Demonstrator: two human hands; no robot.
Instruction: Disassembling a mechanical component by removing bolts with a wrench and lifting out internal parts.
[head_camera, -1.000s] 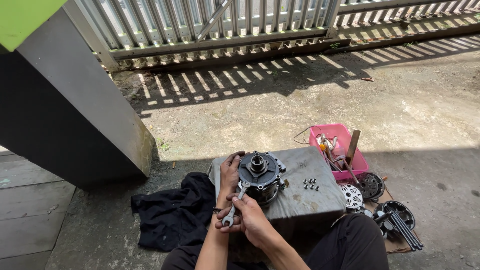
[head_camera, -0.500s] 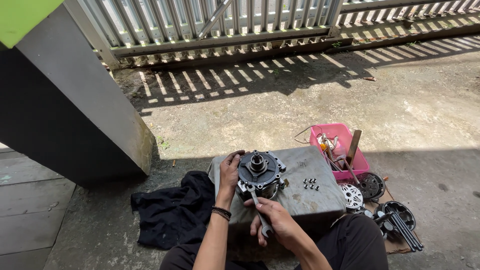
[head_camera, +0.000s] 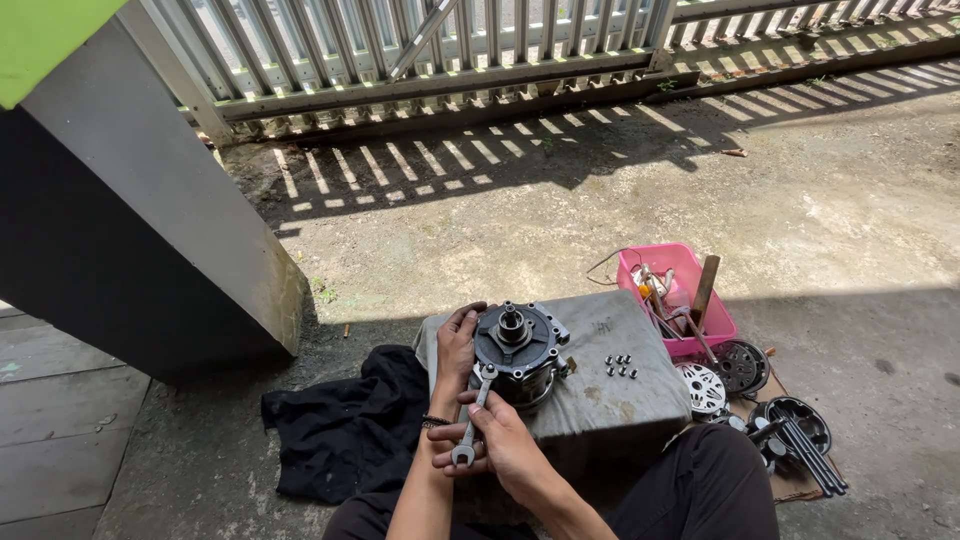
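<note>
A round, dark metal motor housing (head_camera: 518, 350) sits on a grey stone block (head_camera: 640, 390) that serves as the table, toward its left end. It looks like cast metal with a ribbed rim and a short shaft standing up from the middle — heavy and stiff by the look of it, unlikely to give under a grip, and probably greasy enough to slide on the stone. The safest hold would seem to be around the thick outer rim, not the shaft.

The left hand (head_camera: 456, 345) is laid against the housing's left side, fingers curled over the rim and steadying it. The right hand (head_camera: 500, 445) has its fingers closed around the lower end of a slim steel spanner (head_camera: 473, 418), whose upper end reaches up to the housing's near edge; whether it is seated on a bolt there cannot be told.

A small cluster of loose nuts (head_camera: 620, 365) lies on the block, apart from the housing to its right. Beside the block stands a pink plastic tray (head_camera: 690, 300) holding tools and wires, and near it on the ground lie round perforated metal discs (head_camera: 705, 388) and a bundle of long dark rods (head_camera: 810, 460). A crumpled black cloth (head_camera: 345, 430) — soft, limp — lies on the concrete to the left.
</note>
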